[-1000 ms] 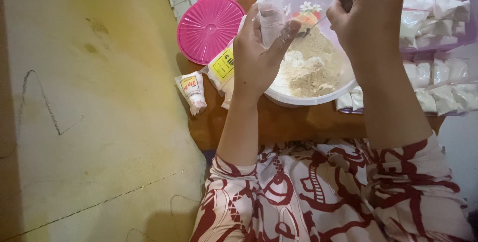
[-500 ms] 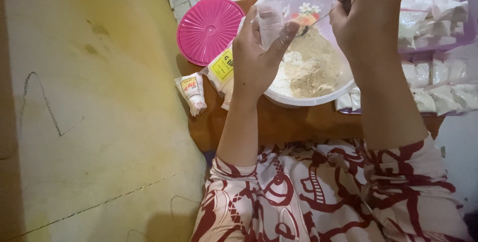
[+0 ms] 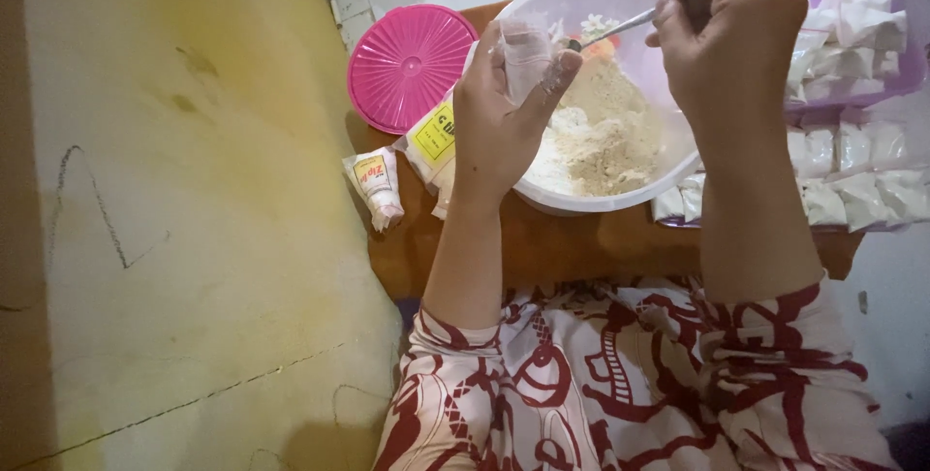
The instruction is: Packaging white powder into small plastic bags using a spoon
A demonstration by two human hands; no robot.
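Spoon handle up-right, bowl toward bag

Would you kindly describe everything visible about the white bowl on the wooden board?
The white bowl is round, smooth and looks like plastic. It stands upright on a brown wooden board, holding pale beige powder heaped in lumps. The left hand holds a small clear bag over its rim; the right hand dips a metal spoon into it.
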